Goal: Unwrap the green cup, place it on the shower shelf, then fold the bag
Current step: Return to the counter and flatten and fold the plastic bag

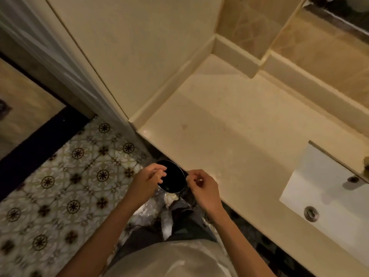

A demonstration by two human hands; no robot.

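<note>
A dark round cup point(173, 177) with a thin pale rim is held mouth-up between my hands, just in front of the counter's edge; its colour looks almost black in this light. My left hand point(148, 181) curls its fingers round the cup's left rim. My right hand point(201, 186) pinches at the right rim, where a thin film seems to cling. A clear crinkled plastic bag point(159, 208) hangs below the cup, over my legs. The cup's body is hidden by the hands and the bag.
A cream stone counter point(229, 124) runs to the right, with a white sink point(327, 194) and its drain point(310, 213). A tall cream cabinet point(127, 47) stands behind. Patterned floor tiles point(65, 176) lie to the left, bordered by a dark strip.
</note>
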